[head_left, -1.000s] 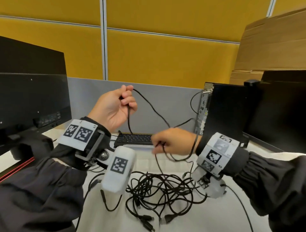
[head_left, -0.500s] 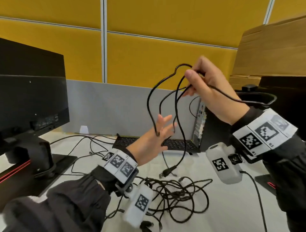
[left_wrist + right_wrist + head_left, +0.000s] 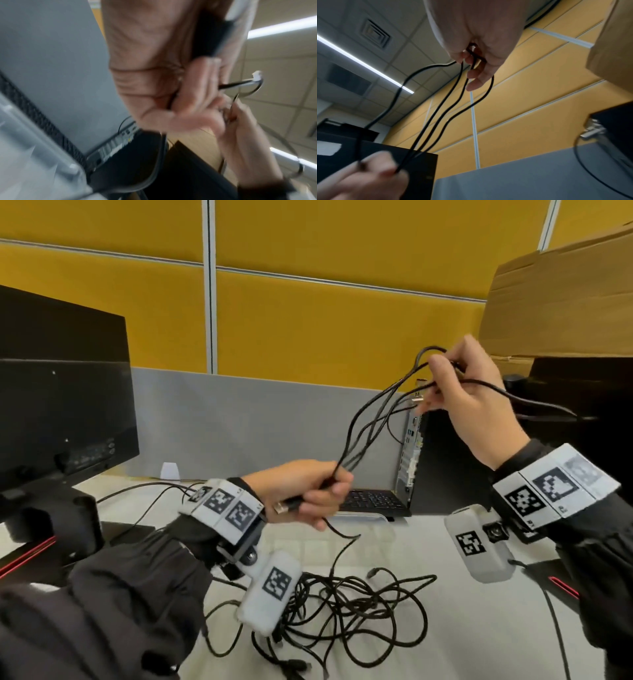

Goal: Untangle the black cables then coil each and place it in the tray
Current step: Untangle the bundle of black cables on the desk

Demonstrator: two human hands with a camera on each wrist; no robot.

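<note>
Both hands, the left hand [image 3: 305, 494] and right hand [image 3: 476, 402], grip one half-coiled cable [image 3: 373, 422], while a tangled pile [image 3: 356, 611] waits on the desk [image 3: 462, 628].

Office cubicle: yellow partition [image 3: 308, 313], monitor [image 3: 58, 405], keyboard [image 3: 373, 501]

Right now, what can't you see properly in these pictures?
- The tray: not in any view, so where the cable goes is unknown.
- How many cables are in the tangled pile: head view, strands overlap and the wrist camera covers part.
- The left hand grip: left wrist view is blurred; its fingers hide the cable.
- Whether the held cable is one cable folded or several: the right hand hides the loop ends.
</note>
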